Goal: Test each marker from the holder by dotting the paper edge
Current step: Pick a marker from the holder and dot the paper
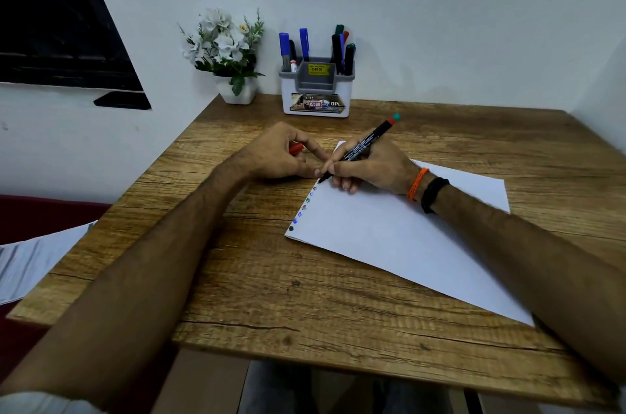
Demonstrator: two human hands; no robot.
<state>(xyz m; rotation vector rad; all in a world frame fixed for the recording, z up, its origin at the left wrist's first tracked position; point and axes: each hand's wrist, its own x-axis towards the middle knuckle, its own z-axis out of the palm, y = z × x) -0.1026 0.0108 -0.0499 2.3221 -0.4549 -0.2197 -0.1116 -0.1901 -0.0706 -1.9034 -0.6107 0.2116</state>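
The right hand (364, 164) grips the marker (359, 149), tip down at the paper (389, 234) edge. Its axis leans toward the holder (316, 88). The left hand (281, 154) holds the red cap (296, 148)

Your right hand (367, 166) holds a black marker (359, 149) with white lettering and a red-and-teal end, and your left hand (281, 154) holds a red cap (295, 148); an orange thread band (417, 183) and a black band (433, 195) circle the right wrist. The white paper (406, 237) carries dots in dark green, blue and green along its edge at 9 o'clock, on the brown wood-grain table (237, 278). At 12 o'clock, the white-and-grey holder (316, 88) with a yellow price sticker holds blue, black, green and red markers, and at 11 o'clock white flowers (222, 37) with green leaves stand in a white pot (237, 93).
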